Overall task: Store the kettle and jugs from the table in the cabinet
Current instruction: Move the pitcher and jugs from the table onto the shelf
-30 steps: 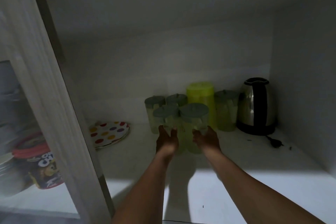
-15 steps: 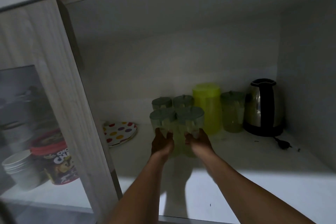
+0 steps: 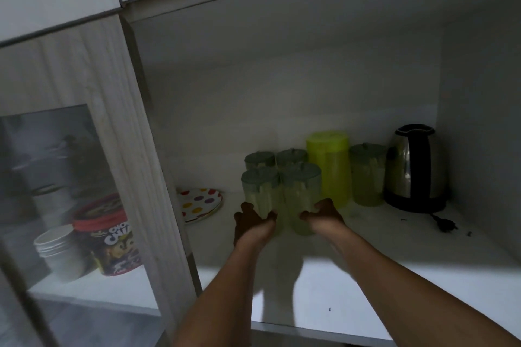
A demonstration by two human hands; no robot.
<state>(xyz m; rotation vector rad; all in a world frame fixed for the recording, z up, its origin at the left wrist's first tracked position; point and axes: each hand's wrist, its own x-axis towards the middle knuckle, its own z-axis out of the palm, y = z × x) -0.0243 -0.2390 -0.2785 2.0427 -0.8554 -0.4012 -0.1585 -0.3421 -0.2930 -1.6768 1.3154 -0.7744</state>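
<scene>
Inside the open cabinet, my left hand (image 3: 252, 222) grips the base of a pale green jug with a grey-green lid (image 3: 260, 191). A matching jug (image 3: 301, 191) stands beside it, held low down by my right hand (image 3: 324, 215). Both jugs rest on the white shelf (image 3: 394, 262), touching each other. Two more lidded jugs (image 3: 290, 156) stand just behind them. To their right are a taller bright yellow-green jug (image 3: 329, 166), another pale green jug (image 3: 366, 175), and a steel kettle with a black handle (image 3: 415, 169) in the back right corner.
A polka-dot plate (image 3: 201, 203) lies at the shelf's back left. The kettle's black plug (image 3: 445, 224) trails on the shelf. A wooden door frame (image 3: 135, 177) stands at left; behind its glass are a red-lidded chocolate tin (image 3: 110, 236) and stacked white cups (image 3: 60, 251).
Both hands have pushed the two front jugs a little deeper into the cabinet, up against the rear pair. The camera view has shifted left and upward.
</scene>
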